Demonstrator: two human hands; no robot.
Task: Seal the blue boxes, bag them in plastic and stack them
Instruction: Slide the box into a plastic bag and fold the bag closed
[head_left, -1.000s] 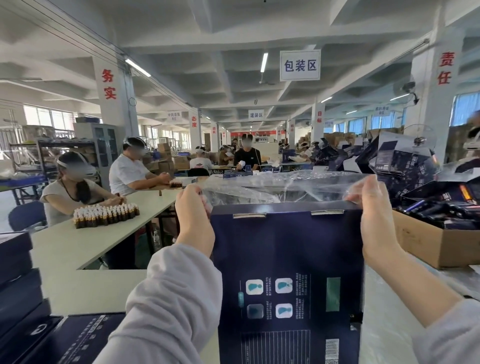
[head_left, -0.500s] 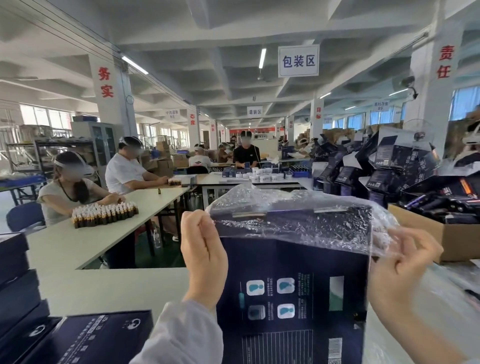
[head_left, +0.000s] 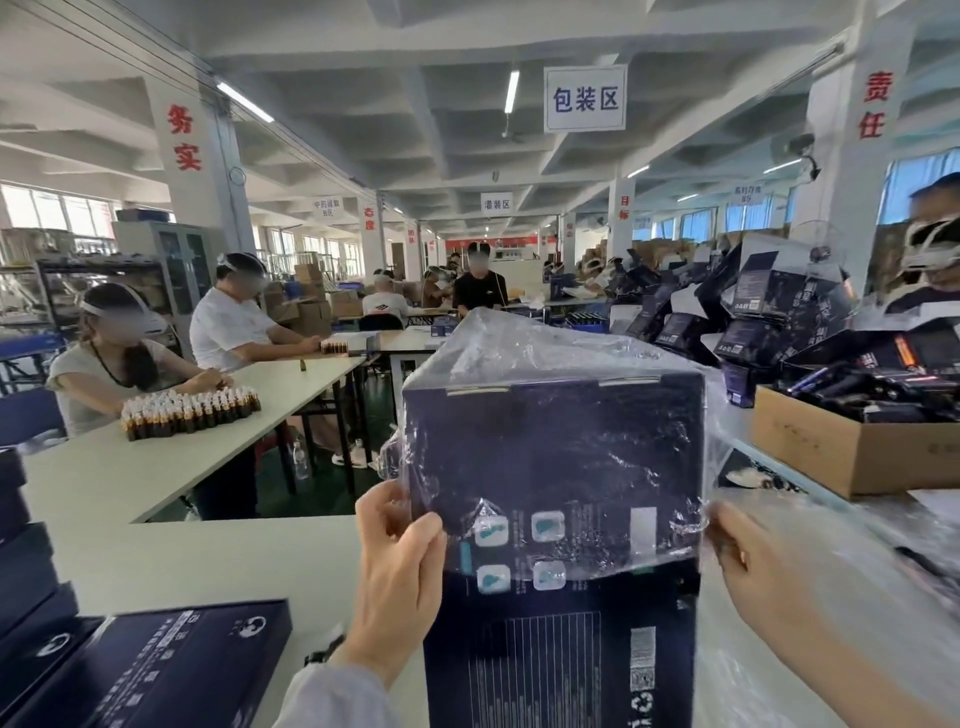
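Blue box (head_left: 556, 467) is upright right in front of me, between my two hands, printed back panel facing me. Its bottom edge is out of frame, so I can't tell if it sits on the surface (head_left: 208, 561) or is lifted. The clear plastic bag (head_left: 519, 348) is over the top of the box, with loose film peaked above the lid. The bag's open edge sits about halfway down the panel, across the four small icons, and the lower half of the box is bare. Left hand (head_left: 400, 577) pinches the bag edge at the box's left side, thumb on the front face and fingers wrapped behind. Right hand (head_left: 753, 566) is motion-blurred, but it grips the bag edge at the box's right side. A flat blue box (head_left: 156, 670) lies on the surface at lower left, with a stack of dark boxes (head_left: 21, 545) at the far left edge. A cardboard carton (head_left: 841, 447) full of dark packs is on the right, with a heap of open dark cartons (head_left: 769, 306) behind it. On the next table, a block of small brown bottles (head_left: 192, 405) sits in front of two seated people. Hanging sign (head_left: 584, 98) overhead.
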